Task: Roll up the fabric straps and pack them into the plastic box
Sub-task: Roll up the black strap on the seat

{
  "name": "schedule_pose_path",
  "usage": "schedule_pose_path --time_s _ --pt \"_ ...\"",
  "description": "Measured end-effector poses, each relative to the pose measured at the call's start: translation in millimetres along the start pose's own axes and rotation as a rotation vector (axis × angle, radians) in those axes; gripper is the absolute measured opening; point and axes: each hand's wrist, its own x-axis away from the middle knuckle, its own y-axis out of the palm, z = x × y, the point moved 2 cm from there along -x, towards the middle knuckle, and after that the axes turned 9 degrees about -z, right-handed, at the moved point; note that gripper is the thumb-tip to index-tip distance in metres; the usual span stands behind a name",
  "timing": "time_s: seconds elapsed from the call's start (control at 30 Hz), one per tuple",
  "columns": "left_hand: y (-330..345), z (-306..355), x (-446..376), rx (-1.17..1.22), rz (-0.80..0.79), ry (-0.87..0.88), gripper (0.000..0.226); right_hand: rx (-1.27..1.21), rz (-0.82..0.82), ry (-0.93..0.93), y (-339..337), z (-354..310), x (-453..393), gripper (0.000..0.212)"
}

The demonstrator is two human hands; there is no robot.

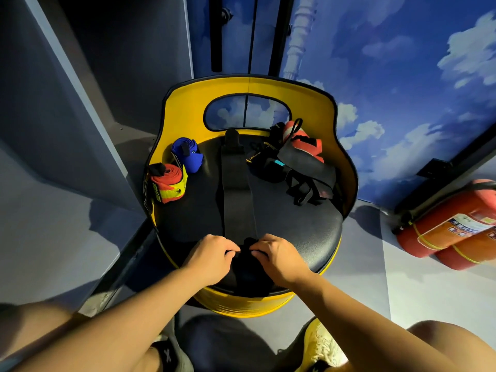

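A: What's the setting?

B: A corner with a blue cloud-painted wall behind a yellow seat with a black cushion. Two red extinguishers lie on the floor to the right of the seat.

A: Where is the strap being worked on?

B: A black strap lies flat down the middle of the cushion, running from the seat's back to its near edge. The near end is bunched dark between the hands; how far it is rolled, I cannot tell.

A: And the hands?

B: The left hand and right hand sit side by side at the seat's near edge, fingers curled and pinching that strap end.

A: Other straps?

B: On the seat's left side stand a red roll and, behind it, a blue roll. At the right rear lies a loose pile of black and red straps.

A: The box?

B: Not in view.
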Motion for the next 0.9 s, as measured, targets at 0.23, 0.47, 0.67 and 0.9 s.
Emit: schedule_pose_path --time_s 0.23,0.47,0.67,0.9 --pt "3.5 -7.6 -6.2 0.054 0.097 -0.037 0.008 -0.068 0.026 0.063 2.6 4.7 -5.6 0.011" --pt "7.6 -9.2 -2.5 -0.276 0.256 0.259 0.013 0.172 0.104 -0.081 4.9 3.8 -8.7 0.018" --pt "8.7 -15.5 -3.3 -0.365 0.181 0.273 0.022 0.283 0.067 -0.174 3.7 12.2 -1.7 0.027" --pt "13.8 -16.0 -5.3 -0.221 0.158 0.241 0.02 0.228 0.025 -0.149 6.1 12.7 -8.0 0.025"
